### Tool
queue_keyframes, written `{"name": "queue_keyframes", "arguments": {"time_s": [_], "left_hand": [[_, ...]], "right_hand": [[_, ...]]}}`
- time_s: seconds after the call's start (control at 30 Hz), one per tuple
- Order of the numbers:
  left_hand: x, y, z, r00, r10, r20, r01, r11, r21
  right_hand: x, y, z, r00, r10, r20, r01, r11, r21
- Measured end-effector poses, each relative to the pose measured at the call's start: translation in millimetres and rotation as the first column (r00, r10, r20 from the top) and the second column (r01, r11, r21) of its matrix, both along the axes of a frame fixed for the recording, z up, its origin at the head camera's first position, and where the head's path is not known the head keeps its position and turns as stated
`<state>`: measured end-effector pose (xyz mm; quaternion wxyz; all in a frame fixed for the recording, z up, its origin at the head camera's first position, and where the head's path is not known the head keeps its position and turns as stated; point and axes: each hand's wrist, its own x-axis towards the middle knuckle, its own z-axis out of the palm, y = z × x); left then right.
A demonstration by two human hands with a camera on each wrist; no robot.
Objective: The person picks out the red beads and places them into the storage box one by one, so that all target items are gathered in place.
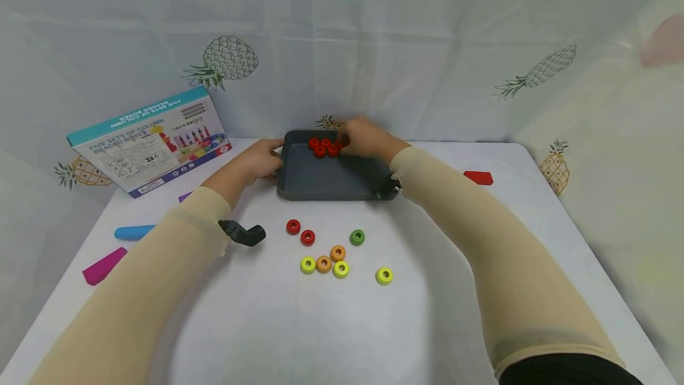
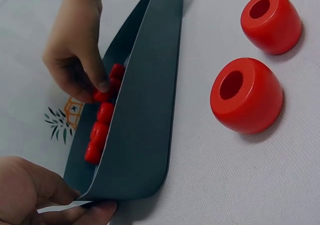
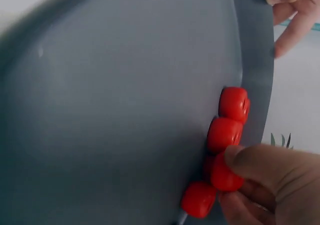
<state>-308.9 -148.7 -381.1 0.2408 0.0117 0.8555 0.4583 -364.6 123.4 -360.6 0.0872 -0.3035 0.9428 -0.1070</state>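
A dark grey tray (image 1: 342, 186) lies at the back of the white table. My left hand (image 1: 262, 159) pinches its left rim, the thumb above and the fingers underneath in the left wrist view. Inside the tray, along its back wall, several red beads (image 3: 198, 200) sit close together. Over them my right hand (image 1: 363, 136) pinches one red bead (image 3: 226, 174) between thumb and fingers, right against its neighbours. In front of the tray lie two more red beads (image 2: 247, 96), a green bead (image 1: 357, 237), two orange beads (image 1: 323, 264) and three yellow beads (image 1: 384, 275).
A printed cardboard box (image 1: 160, 141) leans at the back left against the pineapple-patterned cloth (image 1: 374, 46). Beside my left forearm lie a blue stick (image 1: 133, 232) and a magenta piece (image 1: 104, 266). A red flat piece (image 1: 478, 177) lies beyond my right forearm.
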Motion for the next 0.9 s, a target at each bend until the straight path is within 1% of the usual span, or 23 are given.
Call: {"name": "queue_keyframes", "arguments": {"time_s": [0.13, 0.3, 0.47, 0.57, 0.67, 0.77, 0.87, 0.9], "left_hand": [[1.6, 1, 0.4, 1.0, -0.002, -0.005, 0.002, 1.0, 0.006], [1.7, 0, 0.8, 1.0, 0.002, -0.006, -0.002, 1.0, 0.009], [1.0, 0, 1.2, 1.0, 0.009, -0.001, -0.009, 1.0, 0.011], [0.5, 0, 1.1, 1.0, 0.013, 0.003, -0.013, 1.0, 0.01], [-0.4, 0, 0.5, 1.0, 0.013, 0.005, -0.013, 1.0, 0.005], [-0.7, -1, 0.1, 1.0, 0.01, 0.008, -0.01, 1.0, 0.004], [-0.4, -1, 0.2, 1.0, 0.005, 0.01, -0.005, 1.0, 0.002], [-0.3, -1, 0.4, 1.0, 0.005, 0.009, -0.005, 1.0, 0.002]], "right_hand": [[-1.3, -1, -3.3, 1.0, 0.007, -0.007, -0.007, 1.0, 0.015], [-2.3, -1, -3.3, 1.0, -0.009, 0.003, 0.009, 1.0, 0.014], [1.4, 0, 4.4, 1.0, -0.004, -0.014, 0.004, 1.0, -0.019], [9.8, 1, 14.6, 0.999, 0.013, -0.038, -0.015, 0.998, -0.055], [22.9, 0, 25.9, 0.999, 0.022, -0.049, -0.028, 0.993, -0.116], [38.9, -4, 34.5, 0.996, 0.042, -0.081, -0.055, 0.984, -0.168], [56.4, -9, 38.0, 0.987, 0.087, -0.136, -0.113, 0.974, -0.196], [63.3, -11, 38.8, 0.984, 0.104, -0.143, -0.132, 0.97, -0.205]]}}
